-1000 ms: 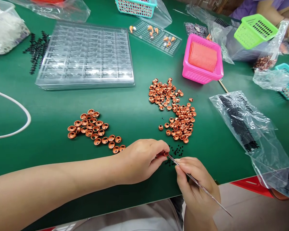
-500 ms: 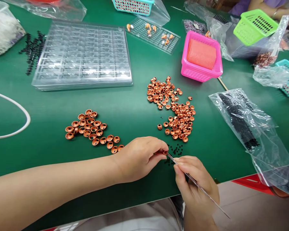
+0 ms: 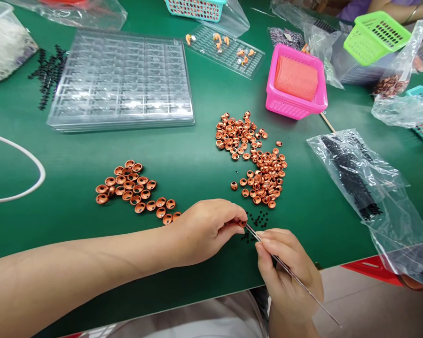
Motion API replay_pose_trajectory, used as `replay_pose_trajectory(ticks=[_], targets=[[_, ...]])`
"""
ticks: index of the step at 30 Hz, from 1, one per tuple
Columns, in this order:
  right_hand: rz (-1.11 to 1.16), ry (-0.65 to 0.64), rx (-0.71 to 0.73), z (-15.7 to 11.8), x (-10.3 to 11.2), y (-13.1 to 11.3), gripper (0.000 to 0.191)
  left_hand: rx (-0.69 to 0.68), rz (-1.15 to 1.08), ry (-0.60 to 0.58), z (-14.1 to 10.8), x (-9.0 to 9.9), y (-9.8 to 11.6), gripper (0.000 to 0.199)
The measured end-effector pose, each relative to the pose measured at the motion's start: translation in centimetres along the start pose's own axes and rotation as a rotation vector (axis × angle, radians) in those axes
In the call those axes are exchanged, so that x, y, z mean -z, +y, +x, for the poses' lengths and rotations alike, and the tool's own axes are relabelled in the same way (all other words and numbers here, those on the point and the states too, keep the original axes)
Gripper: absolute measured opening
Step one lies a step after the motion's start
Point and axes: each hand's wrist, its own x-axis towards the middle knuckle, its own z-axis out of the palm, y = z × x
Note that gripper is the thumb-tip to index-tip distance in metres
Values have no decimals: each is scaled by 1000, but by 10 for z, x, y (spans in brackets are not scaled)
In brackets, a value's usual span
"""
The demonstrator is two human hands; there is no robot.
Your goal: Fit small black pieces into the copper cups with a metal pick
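Between the thumb and fingers of my left hand (image 3: 207,230) is a small copper-coloured cup (image 3: 241,223), partly covered by the fingertips. My right hand (image 3: 291,267) is closed on a pair of thin metal tweezers (image 3: 285,266), whose tips meet the cup's opening. What the tips hold, if anything, is too small to make out. Tiny black pieces (image 3: 259,219) lie on the green table just beyond and below the tips. Past them spreads a large heap of copper cups (image 3: 268,171). Another group of cups (image 3: 134,188), mostly facing up, lies left, beyond my left forearm.
A stack of clear compartment trays (image 3: 123,84) stands at the back left, beside black strips (image 3: 49,70). A pink basket (image 3: 296,105) holds an orange-red roll. To the right lies a plastic bag of black strips (image 3: 352,173). Across the table is another person's arm (image 3: 391,9).
Both hands keep nearly the same pose at the cup. The tweezers' rear end has swung slightly down and to the right. The camera view has shifted a little.
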Motion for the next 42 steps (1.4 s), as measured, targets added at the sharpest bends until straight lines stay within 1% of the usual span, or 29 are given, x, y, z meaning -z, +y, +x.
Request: replay_pose_trajectory(ticks=[8, 18, 23, 27, 33, 37, 40, 42], targets=[[12, 31, -45, -1, -1, -1, 32, 48, -1, -31, 1, 2, 2, 2], [30, 19, -44, -1, -1, -1, 35, 18, 3, -25, 1, 1, 2, 5], [33, 20, -51, -1, -1, 0, 35, 18, 2, -29, 1, 2, 3, 2], [45, -14, -44, 0, 0, 0, 36, -15, 14, -14, 0, 1, 2, 4], [61, 49, -67, 0, -3, -2, 30, -80, 69, -19, -2, 0, 2, 7], [99, 76, -71, 0, -4, -2, 31, -123, 73, -44, -3, 1, 5, 10], [119, 63, -35, 1, 0, -1, 34, -173, 76, -43, -4, 1, 7, 10], [108, 22, -20, 2, 4, -1, 34, -184, 87, -47, -4, 0, 7, 11]])
